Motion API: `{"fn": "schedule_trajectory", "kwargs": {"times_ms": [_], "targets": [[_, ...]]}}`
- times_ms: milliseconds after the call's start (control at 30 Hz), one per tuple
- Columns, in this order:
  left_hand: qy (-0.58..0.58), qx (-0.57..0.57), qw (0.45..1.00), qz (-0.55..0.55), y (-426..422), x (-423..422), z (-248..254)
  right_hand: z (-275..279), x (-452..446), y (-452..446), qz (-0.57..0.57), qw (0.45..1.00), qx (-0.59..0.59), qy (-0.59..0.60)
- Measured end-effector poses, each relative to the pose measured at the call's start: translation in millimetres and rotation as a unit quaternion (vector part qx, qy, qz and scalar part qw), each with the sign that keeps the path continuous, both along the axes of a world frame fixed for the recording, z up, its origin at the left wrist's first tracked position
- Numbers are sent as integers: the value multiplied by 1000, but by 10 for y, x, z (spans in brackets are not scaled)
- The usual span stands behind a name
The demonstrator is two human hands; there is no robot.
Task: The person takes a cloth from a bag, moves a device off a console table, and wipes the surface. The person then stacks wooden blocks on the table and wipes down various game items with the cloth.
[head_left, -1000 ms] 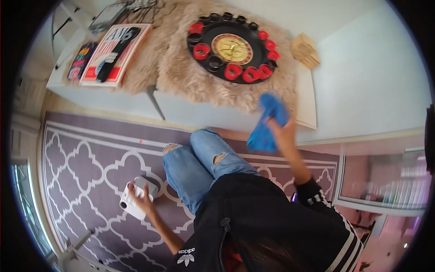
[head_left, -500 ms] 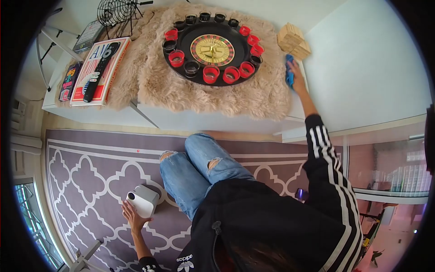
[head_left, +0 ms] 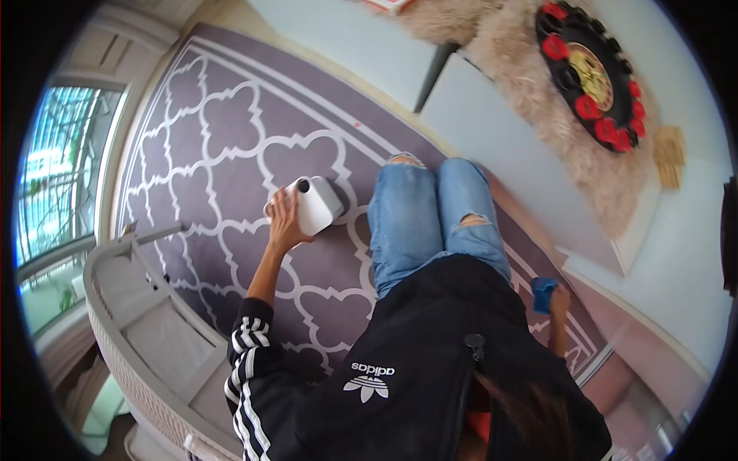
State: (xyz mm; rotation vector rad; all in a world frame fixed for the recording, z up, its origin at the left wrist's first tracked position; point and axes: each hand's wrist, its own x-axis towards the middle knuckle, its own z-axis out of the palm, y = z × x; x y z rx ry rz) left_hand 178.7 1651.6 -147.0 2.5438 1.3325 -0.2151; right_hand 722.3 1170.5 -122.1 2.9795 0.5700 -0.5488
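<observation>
My left hand [head_left: 286,223] is at the left side of a white boxy device with a round dark lens, which looks like a small projector [head_left: 319,209]. Its fingers lie over the device's edge and the thumb reaches along the near side. The device is on the patterned rug [head_left: 231,180], left of my knees. Low on the right, my right hand [head_left: 560,300] grips a bunched blue cloth [head_left: 543,294], held beside my hip above the rug's right part.
A white cabinet [head_left: 492,115] with a beige fur cover [head_left: 530,84] stands ahead to the right. On it are a roulette set [head_left: 592,77] ringed by shot glasses and a wooden block stack [head_left: 668,157]. A grey-framed chair-like item [head_left: 165,338] stands at lower left, near a window [head_left: 61,161].
The view has swung left and down. My right hand has come off the cabinet top with the blue cloth, back to my side. My left hand's fingers have moved onto the white device.
</observation>
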Motion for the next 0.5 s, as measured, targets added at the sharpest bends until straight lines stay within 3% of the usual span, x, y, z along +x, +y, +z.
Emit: {"fn": "schedule_trajectory", "kwargs": {"times_ms": [67,233,300,400,500], "targets": [[-19,-4,1000,-4,35,4,43,-69,-412,548,64,989,128,25],[-39,-5,999,-20,76,3,81,500,-839,1989,119,952,252,125],[-8,-28,999,-15,78,26,174,643,-919,2292,148,939,289,115],[-14,-35,999,-33,87,68,395,745,-1076,2628,129,910,345,192],[-12,-40,998,-44,70,224,782,741,-1281,2863,185,868,387,252]]}}
